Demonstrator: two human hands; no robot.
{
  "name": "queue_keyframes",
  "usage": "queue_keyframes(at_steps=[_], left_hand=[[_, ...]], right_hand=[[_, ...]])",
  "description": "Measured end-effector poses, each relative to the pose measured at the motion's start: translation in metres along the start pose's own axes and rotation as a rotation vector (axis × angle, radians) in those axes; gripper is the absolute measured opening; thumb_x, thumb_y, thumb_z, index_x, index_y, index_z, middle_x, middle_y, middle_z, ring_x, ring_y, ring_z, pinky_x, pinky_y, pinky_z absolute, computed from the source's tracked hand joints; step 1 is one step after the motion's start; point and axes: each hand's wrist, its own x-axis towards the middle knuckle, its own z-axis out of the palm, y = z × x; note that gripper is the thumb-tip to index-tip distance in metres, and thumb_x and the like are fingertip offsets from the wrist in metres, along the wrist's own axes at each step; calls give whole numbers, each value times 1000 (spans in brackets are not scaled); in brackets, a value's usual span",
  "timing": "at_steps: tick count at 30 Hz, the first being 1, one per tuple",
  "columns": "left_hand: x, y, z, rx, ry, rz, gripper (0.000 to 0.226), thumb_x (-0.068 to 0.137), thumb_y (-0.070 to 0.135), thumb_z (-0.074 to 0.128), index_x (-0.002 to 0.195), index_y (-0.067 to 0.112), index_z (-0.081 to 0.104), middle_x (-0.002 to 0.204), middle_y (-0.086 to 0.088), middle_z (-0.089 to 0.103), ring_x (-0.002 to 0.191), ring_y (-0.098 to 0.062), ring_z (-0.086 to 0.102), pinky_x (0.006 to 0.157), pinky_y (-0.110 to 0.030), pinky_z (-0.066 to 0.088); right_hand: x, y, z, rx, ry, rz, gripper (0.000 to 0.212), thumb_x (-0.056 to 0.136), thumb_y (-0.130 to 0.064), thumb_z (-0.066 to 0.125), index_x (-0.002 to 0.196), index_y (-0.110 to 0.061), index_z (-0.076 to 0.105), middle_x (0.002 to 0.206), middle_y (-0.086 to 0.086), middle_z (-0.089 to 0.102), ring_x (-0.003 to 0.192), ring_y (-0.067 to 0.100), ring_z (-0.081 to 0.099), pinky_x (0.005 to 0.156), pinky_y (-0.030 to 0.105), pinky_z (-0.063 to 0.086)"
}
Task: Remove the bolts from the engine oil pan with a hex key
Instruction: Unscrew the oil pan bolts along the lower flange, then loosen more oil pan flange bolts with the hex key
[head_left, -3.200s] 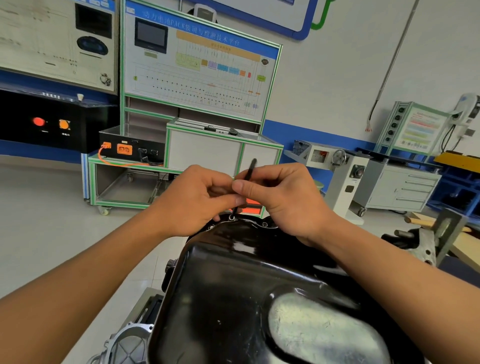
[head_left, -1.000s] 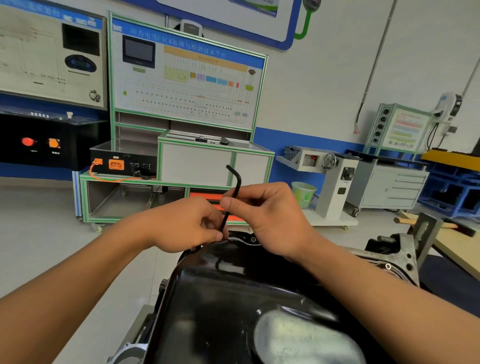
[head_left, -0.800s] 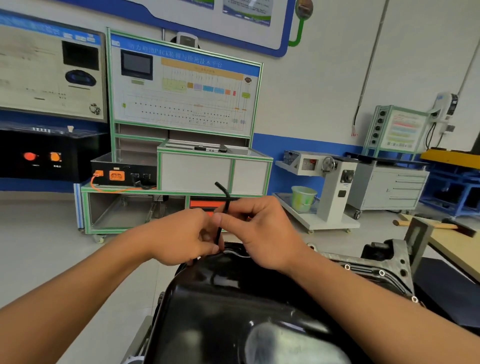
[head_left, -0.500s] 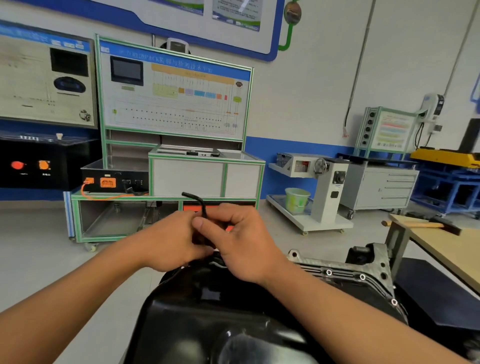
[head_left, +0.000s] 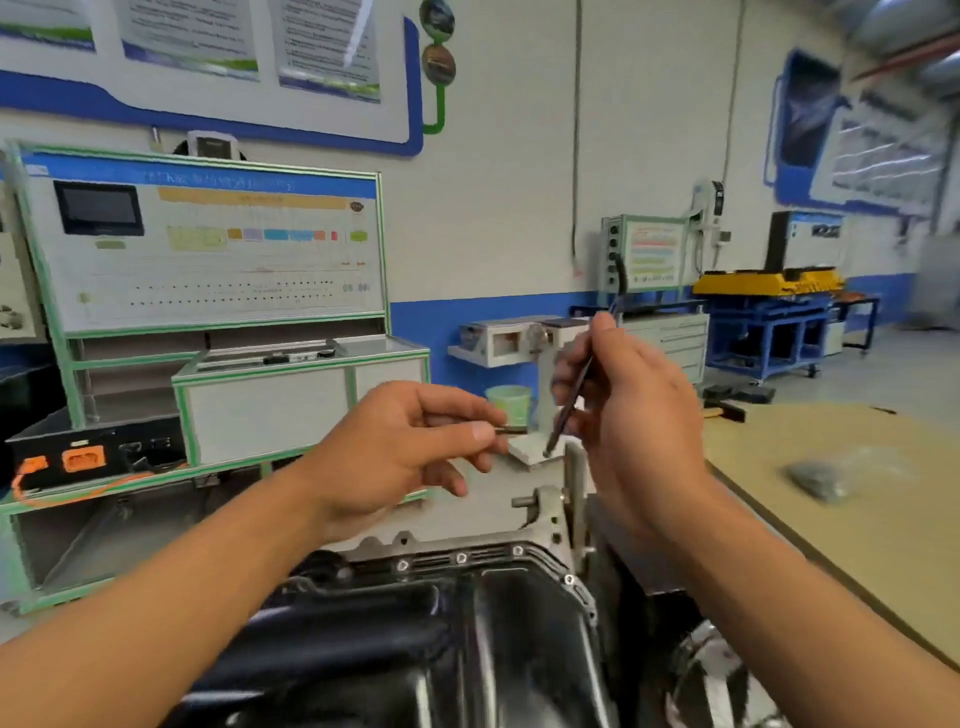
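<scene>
The glossy black oil pan (head_left: 467, 649) fills the bottom centre, its flange along the top edge carrying several bolts (head_left: 461, 558). Above it my left hand (head_left: 395, 457) pinches a small dark bolt (head_left: 511, 430) between thumb and forefinger, pointing right. My right hand (head_left: 639, 415) grips the thin black hex key (head_left: 569, 402), which slants down-left with its tip in the air near the bolt. Both hands are lifted off the pan.
A wooden workbench (head_left: 841, 499) with a clear bag of parts (head_left: 821, 480) lies to the right. Green-framed training panels (head_left: 208, 249), a green cup (head_left: 509, 405) and blue trolleys (head_left: 769, 332) stand behind. Grey engine bracket (head_left: 550, 504) rises by the pan's far right corner.
Both hands rose off the pan's far edge and parted; the left now holds a freed bolt, the right carries the hex key away. The view swung right and blurred.
</scene>
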Motion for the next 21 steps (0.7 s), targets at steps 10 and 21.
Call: queue_keyframes(at_steps=[10,21], left_hand=[[108,-41,289,-99,-421,-47,16,87,9,68,100,12,76,98,-10,77,83,-21,73,61,-23,55],[138,-168,543,578,-760,158,15,91,17,64,96,25,76,88,7,73,84,-11,68,76,-29,54]], right_hand=[[-72,-84,-268,-528,214,117,22,99,-25,60,89,-15,77,70,-4,71,51,3,51,46,17,39],[-150,-51,-500,-1290,482,540,22,89,-22,71,68,-23,67,59,-5,53,53,13,43,51,28,34]])
